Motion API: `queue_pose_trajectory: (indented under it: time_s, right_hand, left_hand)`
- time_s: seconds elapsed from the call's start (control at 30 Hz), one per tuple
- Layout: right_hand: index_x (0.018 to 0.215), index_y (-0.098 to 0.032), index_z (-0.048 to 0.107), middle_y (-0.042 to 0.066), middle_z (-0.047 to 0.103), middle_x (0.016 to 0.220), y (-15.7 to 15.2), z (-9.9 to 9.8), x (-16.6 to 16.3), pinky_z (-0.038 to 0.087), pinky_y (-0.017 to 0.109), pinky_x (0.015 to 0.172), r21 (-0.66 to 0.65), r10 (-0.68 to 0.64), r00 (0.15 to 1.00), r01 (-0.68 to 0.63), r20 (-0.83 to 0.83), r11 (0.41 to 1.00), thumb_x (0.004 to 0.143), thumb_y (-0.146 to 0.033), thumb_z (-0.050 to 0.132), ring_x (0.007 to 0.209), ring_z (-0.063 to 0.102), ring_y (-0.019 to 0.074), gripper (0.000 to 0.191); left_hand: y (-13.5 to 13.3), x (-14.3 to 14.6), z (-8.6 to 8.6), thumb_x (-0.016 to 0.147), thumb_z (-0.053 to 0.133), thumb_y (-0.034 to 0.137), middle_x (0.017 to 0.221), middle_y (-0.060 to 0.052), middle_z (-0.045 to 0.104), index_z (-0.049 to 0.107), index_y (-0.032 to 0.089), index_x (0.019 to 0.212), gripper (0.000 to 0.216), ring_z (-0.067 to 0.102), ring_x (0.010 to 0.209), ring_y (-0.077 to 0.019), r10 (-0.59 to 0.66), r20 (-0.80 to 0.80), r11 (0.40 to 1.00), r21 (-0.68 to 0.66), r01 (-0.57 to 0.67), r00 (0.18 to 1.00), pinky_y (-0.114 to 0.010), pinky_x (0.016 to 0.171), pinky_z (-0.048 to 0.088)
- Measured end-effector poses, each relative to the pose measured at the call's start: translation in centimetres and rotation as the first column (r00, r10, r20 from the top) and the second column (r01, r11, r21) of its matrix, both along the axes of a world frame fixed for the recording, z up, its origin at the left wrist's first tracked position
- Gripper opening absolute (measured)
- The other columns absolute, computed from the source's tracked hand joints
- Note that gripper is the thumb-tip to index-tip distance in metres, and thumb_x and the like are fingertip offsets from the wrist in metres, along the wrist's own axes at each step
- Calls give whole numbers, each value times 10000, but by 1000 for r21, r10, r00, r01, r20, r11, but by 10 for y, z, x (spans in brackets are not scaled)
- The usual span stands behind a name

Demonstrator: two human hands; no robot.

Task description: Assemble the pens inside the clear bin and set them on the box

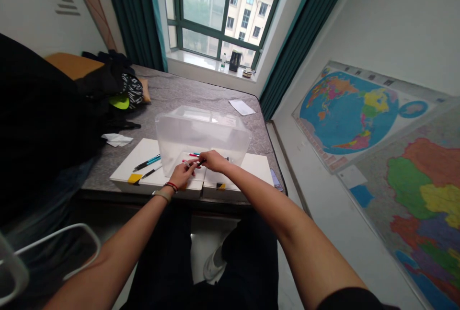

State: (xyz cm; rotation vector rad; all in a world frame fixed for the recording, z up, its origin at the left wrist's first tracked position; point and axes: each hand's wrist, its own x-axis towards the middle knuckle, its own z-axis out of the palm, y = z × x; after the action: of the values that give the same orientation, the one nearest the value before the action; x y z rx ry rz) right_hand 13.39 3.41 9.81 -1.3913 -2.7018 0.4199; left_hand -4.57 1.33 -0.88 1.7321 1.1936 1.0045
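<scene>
A translucent plastic box (201,130) lies tipped on white flat boxes, and both hands meet at its near side. My right hand (213,161) is closed, pinching a small dark pen (201,162). The fingers of my left hand (182,174) are closed around the pen's other end, which they partly hide. Red and blue pens (194,155) lie behind the fingers, close to the box. To the left, teal pens (147,162) and a black-and-white pen (151,171) rest on the white box (124,168).
A crumpled tissue (117,140) and dark bags (124,87) are at the table's left, beside a person in black (43,123). A white paper (242,107) lies at the back right. A phone (276,180) sits by the right edge. A white chair frame (89,233) stands lower left.
</scene>
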Motion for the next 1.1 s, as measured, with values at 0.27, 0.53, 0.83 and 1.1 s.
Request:
queue_pose_trajectory:
  time_s: [0.27,0.53,0.83,1.1]
  right_hand:
    - [1017,-171,673,88,726,975,9,9,-11,415,228,697,-26,136,984,-134,112,991,808,-242,701,905,658,210,222]
    - [1078,-163,689,145,690,1103,32,49,21,492,290,789,39,-88,962,80,258,996,814,-276,687,996,652,250,287]
    - [1070,-93,708,210,698,1065,36,47,29,543,289,783,-10,-84,845,105,528,994,720,-132,736,956,694,264,354]
    - [1038,-123,724,188,699,1098,34,33,27,547,304,791,-65,-39,861,84,507,994,807,-148,630,977,692,266,250]
  left_hand:
    - [4,-1,-8,828,525,598,702,-47,725,708,171,1036,509,671,720,-203,46,-41,999,6,-46,998,-305,742,498]
    - [1,2,1,788,582,612,997,-101,733,672,157,1023,521,624,629,-147,56,116,995,-93,-45,992,-287,659,519]
    - [1,1,0,825,535,629,1034,-126,717,656,142,998,530,654,711,-157,68,194,993,-104,-48,979,-293,701,531]
    - [2,1,-2,816,543,636,938,-108,730,655,145,993,534,675,780,-183,46,209,995,-97,-26,977,-324,758,537]
